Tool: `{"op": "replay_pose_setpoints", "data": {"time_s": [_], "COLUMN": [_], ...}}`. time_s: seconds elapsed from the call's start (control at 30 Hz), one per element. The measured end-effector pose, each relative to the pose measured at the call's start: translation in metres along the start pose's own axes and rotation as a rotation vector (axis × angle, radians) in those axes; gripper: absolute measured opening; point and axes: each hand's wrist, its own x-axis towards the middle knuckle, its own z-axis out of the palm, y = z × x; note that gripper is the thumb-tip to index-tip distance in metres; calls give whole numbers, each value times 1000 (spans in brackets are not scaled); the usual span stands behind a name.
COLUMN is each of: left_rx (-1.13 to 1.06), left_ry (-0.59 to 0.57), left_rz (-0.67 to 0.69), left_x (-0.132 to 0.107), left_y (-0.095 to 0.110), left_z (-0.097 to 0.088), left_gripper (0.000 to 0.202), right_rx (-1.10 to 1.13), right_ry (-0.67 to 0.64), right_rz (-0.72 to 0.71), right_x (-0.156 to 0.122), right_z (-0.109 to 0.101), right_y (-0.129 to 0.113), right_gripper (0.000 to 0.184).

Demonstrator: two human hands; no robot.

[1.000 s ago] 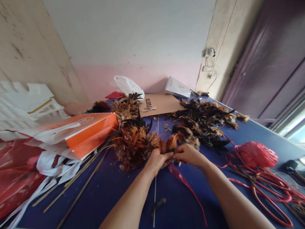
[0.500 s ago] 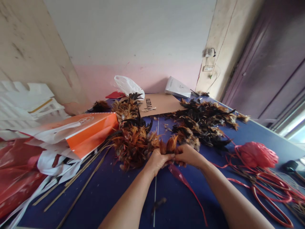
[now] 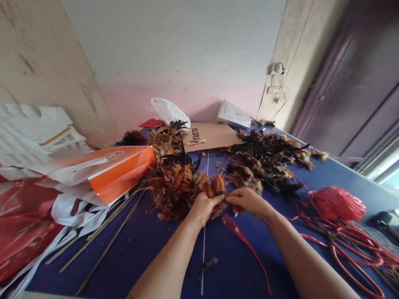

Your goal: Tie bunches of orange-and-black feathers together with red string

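My left hand (image 3: 204,208) and my right hand (image 3: 247,201) meet at the middle of the blue table (image 3: 146,253), fingers pinched together on the end of a brown and orange feather bundle (image 3: 177,187). The bundle stretches away to the left and back from my hands. A red plastic strip (image 3: 241,238) trails from under my hands toward me. A heap of dark loose feathers (image 3: 268,158) lies just beyond my right hand.
An orange paper bag (image 3: 120,168) and red and white plastic bags lie at the left, thin bamboo sticks (image 3: 106,232) beside them. A flat cardboard sheet (image 3: 208,135) is at the back. A red plastic wad (image 3: 335,203) and red cord coils (image 3: 352,249) sit at the right.
Both hands stay pinched on the feather bundle's end; the feather tips above my fingers have shifted slightly left and the view has tilted a little.
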Motion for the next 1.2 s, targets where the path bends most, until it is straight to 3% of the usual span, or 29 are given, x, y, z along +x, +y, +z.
{"op": "replay_pose_setpoints", "data": {"time_s": [0.27,0.5,0.7,1.07,1.2], "left_rx": [-64,-18,-35,-68,-131], "left_ry": [29,64,79,59,-27], "left_rz": [23,35,24,33,83], "left_x": [0,2,4,2,-1], "left_y": [2,-3,-7,-5,1], "left_z": [1,1,1,5,6], "left_gripper": [27,36,36,31,27], "right_rx": [-26,-387,-509,-332,-153], "right_ry": [-67,-19,22,-79,34], "right_rz": [-20,-99,-130,-92,-59], "right_x": [-3,-6,-6,-4,-2], "right_z": [7,15,22,18,17], "right_y": [-6,-14,-15,-10,-11], "right_gripper": [45,28,22,25,31]}}
